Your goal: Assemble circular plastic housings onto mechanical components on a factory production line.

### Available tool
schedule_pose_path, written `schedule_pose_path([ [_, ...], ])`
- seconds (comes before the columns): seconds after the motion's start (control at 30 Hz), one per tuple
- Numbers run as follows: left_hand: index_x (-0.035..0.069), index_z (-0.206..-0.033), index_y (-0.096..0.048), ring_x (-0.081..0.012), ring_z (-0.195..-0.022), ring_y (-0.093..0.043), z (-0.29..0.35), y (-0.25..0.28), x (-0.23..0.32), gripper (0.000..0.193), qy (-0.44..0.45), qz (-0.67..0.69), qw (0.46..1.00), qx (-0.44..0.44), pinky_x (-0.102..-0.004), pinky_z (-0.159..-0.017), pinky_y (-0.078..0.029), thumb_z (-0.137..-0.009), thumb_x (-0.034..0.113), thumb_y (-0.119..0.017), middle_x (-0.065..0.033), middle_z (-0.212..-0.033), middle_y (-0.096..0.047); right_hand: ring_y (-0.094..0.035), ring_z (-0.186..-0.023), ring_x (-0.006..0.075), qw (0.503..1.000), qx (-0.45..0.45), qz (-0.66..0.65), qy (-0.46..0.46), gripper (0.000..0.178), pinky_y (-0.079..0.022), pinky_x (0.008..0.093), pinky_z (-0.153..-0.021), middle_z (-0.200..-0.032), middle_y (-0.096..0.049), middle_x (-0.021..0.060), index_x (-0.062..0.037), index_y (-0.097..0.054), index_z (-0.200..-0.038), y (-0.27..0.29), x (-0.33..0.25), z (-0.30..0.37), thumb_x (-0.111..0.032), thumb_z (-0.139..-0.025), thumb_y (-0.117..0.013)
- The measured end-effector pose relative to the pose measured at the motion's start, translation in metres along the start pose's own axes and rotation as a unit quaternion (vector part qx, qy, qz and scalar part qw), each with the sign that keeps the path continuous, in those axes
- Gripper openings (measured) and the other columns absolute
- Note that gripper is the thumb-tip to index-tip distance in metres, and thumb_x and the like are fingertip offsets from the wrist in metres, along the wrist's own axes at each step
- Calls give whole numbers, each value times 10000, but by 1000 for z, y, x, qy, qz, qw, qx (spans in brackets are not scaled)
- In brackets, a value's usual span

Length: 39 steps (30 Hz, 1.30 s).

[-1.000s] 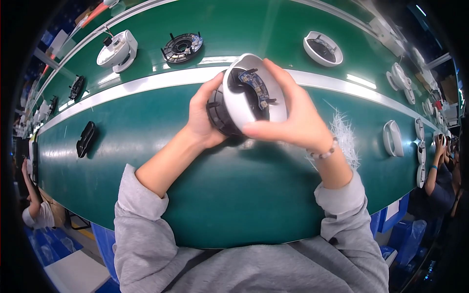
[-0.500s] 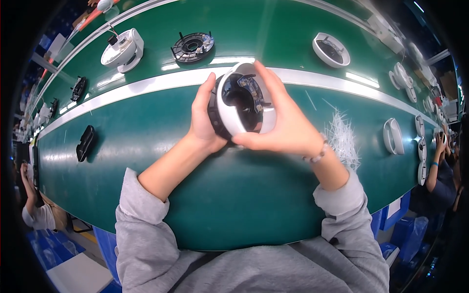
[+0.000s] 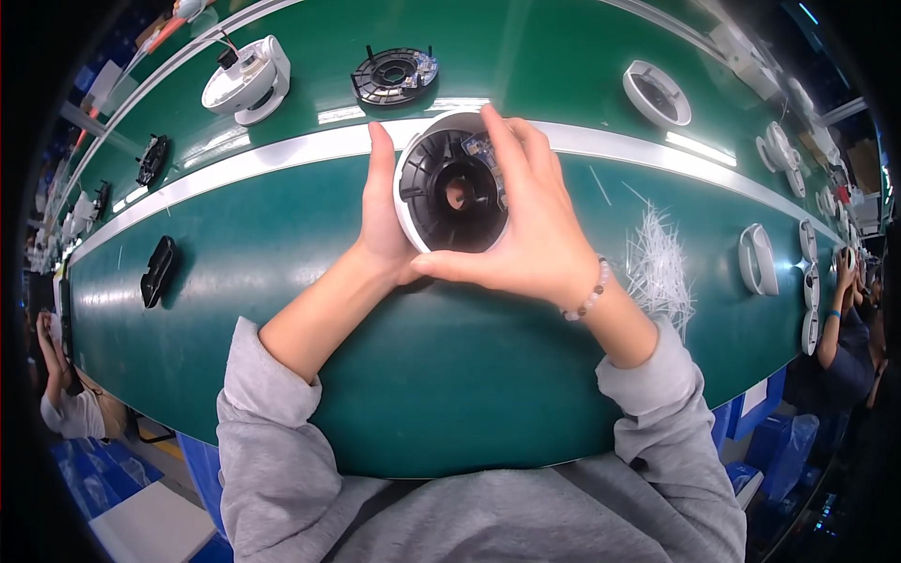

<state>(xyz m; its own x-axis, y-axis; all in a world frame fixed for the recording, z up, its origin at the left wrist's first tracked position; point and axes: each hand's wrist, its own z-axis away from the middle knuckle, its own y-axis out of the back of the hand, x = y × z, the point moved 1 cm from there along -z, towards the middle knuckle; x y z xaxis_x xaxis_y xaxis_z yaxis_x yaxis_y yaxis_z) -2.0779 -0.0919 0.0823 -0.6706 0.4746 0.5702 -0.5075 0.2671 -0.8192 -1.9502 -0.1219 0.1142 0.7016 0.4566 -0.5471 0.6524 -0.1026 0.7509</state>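
Over the near table I hold a round white housing (image 3: 404, 211) between both hands. Inside it sits a black ribbed disc (image 3: 433, 178) with a round hole in its middle, and part of a blue circuit board (image 3: 478, 146) shows at the upper right. My left hand (image 3: 381, 225) cups the left side, its thumb pointing up and its other fingers hidden behind. My right hand (image 3: 533, 218) grips the right side, with its thumb along the lower rim and its fingers over the top.
Beyond a pale rail (image 3: 310, 157) lie a white fan-like unit (image 3: 246, 83), a black disc with circuit board (image 3: 394, 77) and a white oval shell (image 3: 657, 94). Nearer are a black curved part (image 3: 159, 272), white strips (image 3: 660, 267) and a white ring-shaped part (image 3: 756, 260). Other people work at both sides.
The housing has turned in my hands so its inside and central hole face me more squarely. Both hands have shifted slightly left with it.
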Motion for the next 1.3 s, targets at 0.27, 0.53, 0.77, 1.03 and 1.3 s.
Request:
schedule_pose_path([
  [0.27, 12, -1186, -398, -216, -1019, -481, 13, 15, 13, 905, -51, -41, 996, -59, -344, -877, -408, -722, 751, -159, -130, -1112, -480, -341, -1104, 374, 999, 46, -10, 14, 1125, -330, 420, -918, -1174, -321, 241, 68, -222, -1219, -13, -15, -8, -485, -421, -791],
  [0.53, 17, -1229, -333, -207, -1061, -444, 29, 26, 26, 897, -117, -130, 983, -61, -335, -893, -386, -717, 747, -230, -117, -1157, -440, -354, -1085, 362, 997, 54, -43, -20, 1098, -320, 412, -921, -1149, -346, 235, 78, -202, -1214, -32, -28, -19, -503, -470, -763],
  [0.77, 23, -1284, -230, -211, -1117, -391, 39, 27, 43, 945, -165, -214, 960, -77, -347, -936, -338, -686, 745, -349, -115, -1225, -365, -369, -1028, 320, 994, 79, -70, -22, 979, -317, 409, -893, -1117, -377, 192, 11, -271, -1169, -44, -46, -28, -493, -486, -758],
  [1.03, -19, -1147, -404, -234, -976, -496, 53, 26, 71, 592, -162, -63, 980, -96, -343, -842, -415, -711, 377, -462, -142, -1077, -494, -294, -1097, 366, 986, 144, -88, -11, 1084, -268, 434, -925, -1175, -308, 221, 59, -167, -1235, -65, -76, -39, -471, -496, -757],
  [1.3, 6, -1089, -484, -264, -919, -535, 50, 50, 96, 548, -152, -3, 988, 24, -368, -831, -423, -753, 425, -378, -147, -1001, -557, -337, -1042, 431, 985, 146, -90, -7, 1041, -285, 470, -886, -1136, -330, 283, 91, -212, -1211, -64, -86, -51, -470, -506, -731],
])
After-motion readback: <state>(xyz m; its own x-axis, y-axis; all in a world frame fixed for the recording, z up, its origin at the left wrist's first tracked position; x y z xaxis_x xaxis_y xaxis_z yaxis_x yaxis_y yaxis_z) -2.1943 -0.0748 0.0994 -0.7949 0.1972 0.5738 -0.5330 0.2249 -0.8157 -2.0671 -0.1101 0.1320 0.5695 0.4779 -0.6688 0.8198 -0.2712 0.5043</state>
